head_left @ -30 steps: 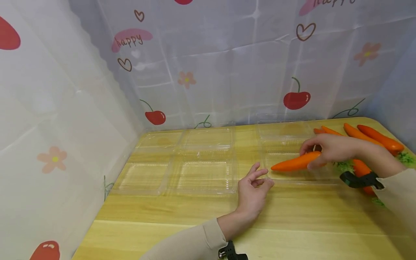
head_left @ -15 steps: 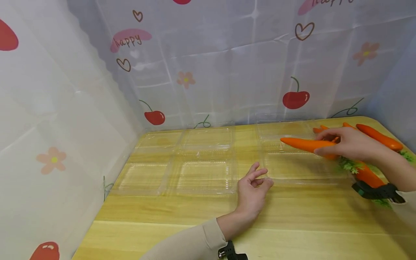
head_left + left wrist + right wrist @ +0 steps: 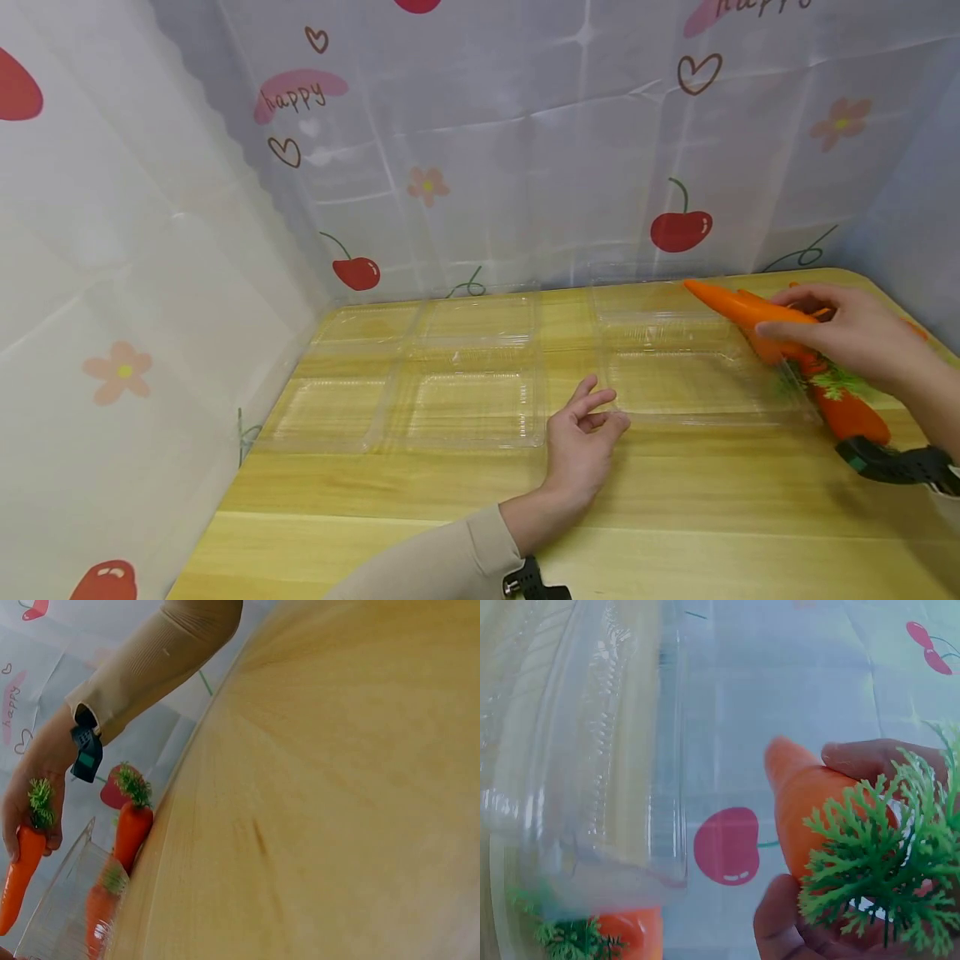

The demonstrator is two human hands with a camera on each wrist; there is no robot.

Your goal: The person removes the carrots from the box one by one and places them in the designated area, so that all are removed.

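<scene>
My right hand (image 3: 855,333) grips an orange carrot (image 3: 731,307) near its leafy end, raised above the right part of a clear plastic container (image 3: 675,383). Its tip slants up toward the back left in the head view. Green leaves (image 3: 877,862) cover part of the fingers in the right wrist view. My left hand (image 3: 581,442) pinches the front left corner of that same container between thumb and forefinger, its other fingers raised. Beyond the container's right side lies another carrot (image 3: 851,412), partly hidden by the right wrist; in the left wrist view a carrot (image 3: 133,829) shows beside the container wall.
Two more clear containers stand open to the left, one in the middle (image 3: 472,408) and one farther left (image 3: 330,408), lids laid back toward the wall. A printed cloth (image 3: 510,167) hangs behind the wooden table (image 3: 450,517). Other carrots at the right are mostly covered by the right hand.
My right hand has lifted the carrot from low over the container up and to the right, its tip swinging upward. The left hand has stayed at the container's corner.
</scene>
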